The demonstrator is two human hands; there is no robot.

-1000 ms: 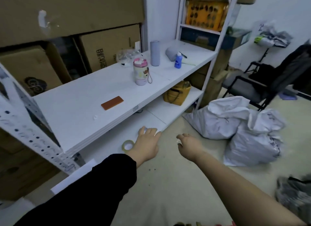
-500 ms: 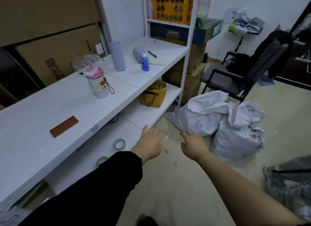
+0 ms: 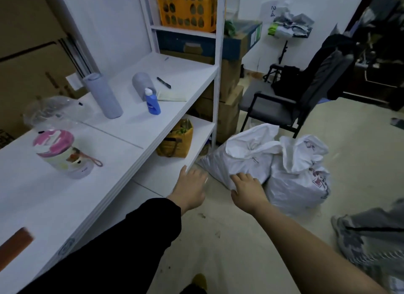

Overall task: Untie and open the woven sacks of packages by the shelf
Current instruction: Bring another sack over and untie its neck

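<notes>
Two white woven sacks lie on the floor by the white shelf (image 3: 166, 127). The nearer sack (image 3: 242, 156) has its neck bunched and tied on top. The second sack (image 3: 299, 180), with red print, stands to its right, its top also gathered. My right hand (image 3: 247, 187) reaches forward with loosely spread fingers, in front of the lower edge of the nearer sack; contact is unclear. My left hand (image 3: 191, 185), in a black sleeve, is stretched out flat beside the lower shelf board's corner and holds nothing.
On the shelf stand a pink-lidded cup (image 3: 63, 154), a grey tumbler (image 3: 102, 95) and a blue bottle (image 3: 152, 102). A yellow bag (image 3: 177, 140) sits on the lower board. A black chair (image 3: 290, 96) stands behind the sacks. Grey packages (image 3: 371, 234) lie at right.
The view has moved forward and closer to the sacks. Both hands have advanced; my right hand has come up to the nearer sack's lower edge.
</notes>
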